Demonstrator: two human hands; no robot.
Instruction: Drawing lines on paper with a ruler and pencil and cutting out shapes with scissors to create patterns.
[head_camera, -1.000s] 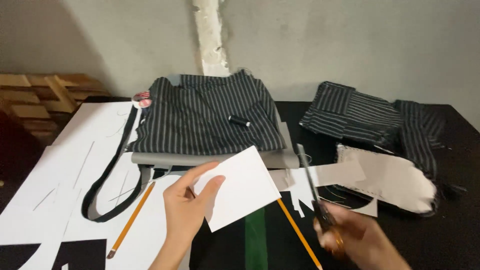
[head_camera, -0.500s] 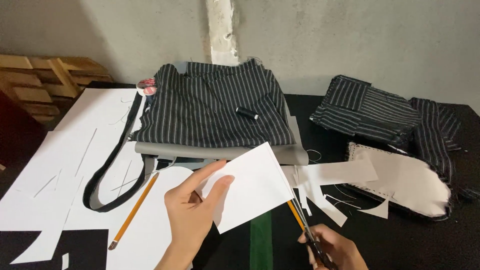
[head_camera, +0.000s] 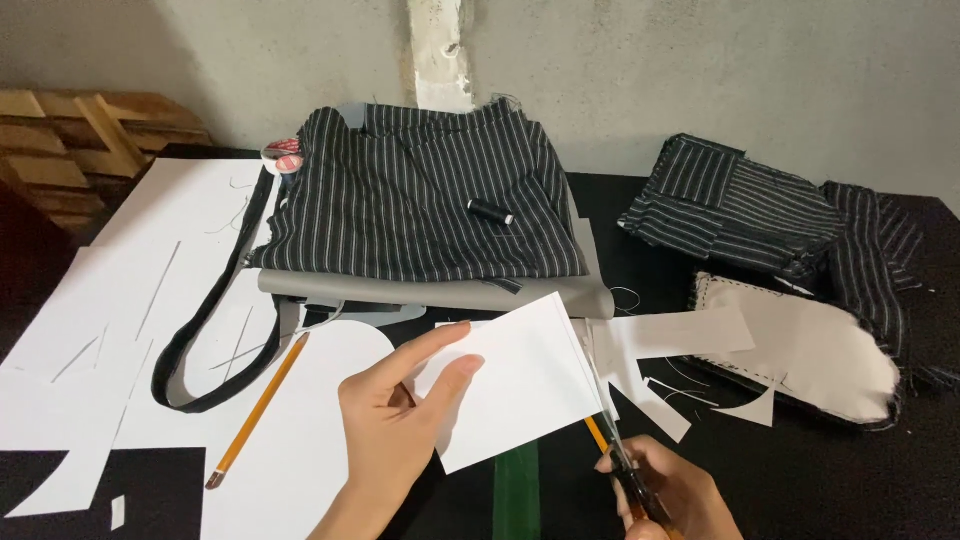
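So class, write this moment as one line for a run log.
left hand: holds white paper piece | right hand: scissors at paper's right edge | nearby: pencil, striped fabric, thread spool

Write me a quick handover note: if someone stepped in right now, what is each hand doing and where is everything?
Left hand: holds the white paper piece up by its left edge.
Right hand: grips scissors, blades at the paper's right edge.
Nearby: orange pencil on the white sheets; black thread spool on the striped fabric; paper offcuts at right.
Done: cut seems underway along the right edge.
Left: cannot tell how much remains.
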